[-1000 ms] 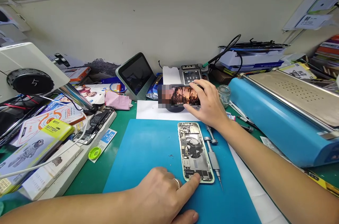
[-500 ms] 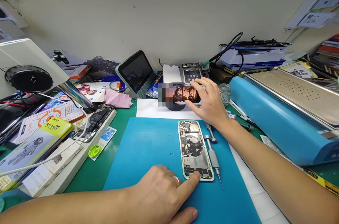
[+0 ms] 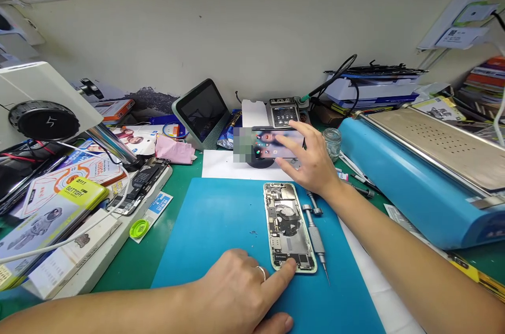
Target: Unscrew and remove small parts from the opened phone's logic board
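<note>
An opened phone (image 3: 289, 226) with bare circuitry lies lengthwise on the blue work mat (image 3: 221, 218). My left hand (image 3: 244, 292) rests on the mat with its index finger stretched onto the phone's near end; a ring shows on one finger. My right hand (image 3: 311, 160) reaches to a second phone (image 3: 272, 144) propped sideways on a stand behind the mat, fingers spread, the thumb touching its lit screen. A screwdriver (image 3: 316, 242) lies beside the opened phone on its right.
A long blue machine (image 3: 418, 181) fills the right side. A small glass jar (image 3: 332, 143), a grey tablet (image 3: 203, 111), a pink cloth (image 3: 174, 149) and a small control unit (image 3: 284, 112) stand at the back. Boxes, another opened phone (image 3: 138, 186) and a microscope arm (image 3: 47, 108) crowd the left.
The propped phone's screen has changed from a film picture to a paler screen with icons. My right thumb has shifted a little on it. My left hand has stayed put.
</note>
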The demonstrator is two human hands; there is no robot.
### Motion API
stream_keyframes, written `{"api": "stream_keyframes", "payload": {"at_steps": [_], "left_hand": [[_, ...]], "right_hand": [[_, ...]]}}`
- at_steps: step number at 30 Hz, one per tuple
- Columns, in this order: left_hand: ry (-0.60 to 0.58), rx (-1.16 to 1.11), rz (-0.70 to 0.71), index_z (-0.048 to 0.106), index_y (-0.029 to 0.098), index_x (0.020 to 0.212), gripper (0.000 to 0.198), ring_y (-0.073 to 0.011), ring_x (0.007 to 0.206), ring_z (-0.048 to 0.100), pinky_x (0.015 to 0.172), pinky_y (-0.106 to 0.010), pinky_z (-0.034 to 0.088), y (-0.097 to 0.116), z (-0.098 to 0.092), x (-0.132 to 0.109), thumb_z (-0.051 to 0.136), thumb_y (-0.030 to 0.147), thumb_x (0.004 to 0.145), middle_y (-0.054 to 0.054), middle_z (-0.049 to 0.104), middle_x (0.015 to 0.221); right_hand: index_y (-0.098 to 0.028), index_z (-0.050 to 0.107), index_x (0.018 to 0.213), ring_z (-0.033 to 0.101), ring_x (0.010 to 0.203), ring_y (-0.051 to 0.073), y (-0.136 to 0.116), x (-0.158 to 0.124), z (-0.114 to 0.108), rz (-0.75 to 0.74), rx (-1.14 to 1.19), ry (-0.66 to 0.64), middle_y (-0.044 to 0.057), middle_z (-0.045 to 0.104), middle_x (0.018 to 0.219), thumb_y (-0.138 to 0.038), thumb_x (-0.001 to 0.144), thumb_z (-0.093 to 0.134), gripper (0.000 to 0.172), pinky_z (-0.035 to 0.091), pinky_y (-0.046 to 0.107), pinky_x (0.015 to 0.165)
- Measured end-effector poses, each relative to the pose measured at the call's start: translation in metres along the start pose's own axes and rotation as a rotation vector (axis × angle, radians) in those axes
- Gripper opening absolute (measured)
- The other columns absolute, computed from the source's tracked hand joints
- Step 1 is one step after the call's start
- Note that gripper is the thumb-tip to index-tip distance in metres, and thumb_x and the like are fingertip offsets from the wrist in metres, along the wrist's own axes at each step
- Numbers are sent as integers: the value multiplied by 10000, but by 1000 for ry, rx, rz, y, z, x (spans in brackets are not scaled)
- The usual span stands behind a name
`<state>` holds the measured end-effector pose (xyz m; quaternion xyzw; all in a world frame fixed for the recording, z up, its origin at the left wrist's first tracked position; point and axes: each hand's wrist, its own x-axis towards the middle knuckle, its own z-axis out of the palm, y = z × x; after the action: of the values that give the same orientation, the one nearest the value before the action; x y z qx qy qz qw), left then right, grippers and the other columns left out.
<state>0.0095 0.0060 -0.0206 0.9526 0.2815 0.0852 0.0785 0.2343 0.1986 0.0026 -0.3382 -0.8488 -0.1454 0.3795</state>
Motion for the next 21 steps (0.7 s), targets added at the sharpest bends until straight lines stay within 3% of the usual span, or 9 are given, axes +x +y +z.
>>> {"api": "stream_keyframes", "payload": {"at_steps": [6, 12, 16, 21], "left_hand": [[-1, -3, 1, 319, 108, 1518, 697, -223, 535, 682, 439, -371, 359, -1, 1, 0, 570, 525, 1018, 8, 730, 757], [38, 10, 20, 322, 102, 1510, 645, -205, 492, 651, 432, -353, 331, -2, 6, 0, 489, 535, 1061, 14, 710, 714], [93, 32, 36, 328, 104, 1494, 625, -197, 439, 612, 404, -340, 292, -4, 11, 1, 427, 565, 1085, 35, 668, 636], [72, 17, 29, 318, 99, 1504, 667, -204, 477, 645, 410, -345, 340, -4, 8, 2, 515, 547, 1051, 31, 684, 661]], "right_hand": [[-287, 646, 1392, 523, 1430, 370, 1, -1, -2, -6, 31, 72, 127, 544, 1514, -331, 975, 646, 419, 460, 592, 1174], [-242, 507, 1507, 573, 1360, 365, 6, -4, 2, 153, 6, 184, 171, 594, 1449, -311, 1022, 586, 496, 487, 597, 1133], [-222, 479, 1516, 595, 1339, 350, 8, -4, 3, 170, 18, 179, 175, 620, 1431, -336, 1042, 559, 495, 506, 555, 1123], [-221, 458, 1530, 595, 1349, 354, 8, -5, 3, 158, 45, 164, 175, 620, 1439, -355, 1032, 576, 528, 503, 552, 1135]]}}
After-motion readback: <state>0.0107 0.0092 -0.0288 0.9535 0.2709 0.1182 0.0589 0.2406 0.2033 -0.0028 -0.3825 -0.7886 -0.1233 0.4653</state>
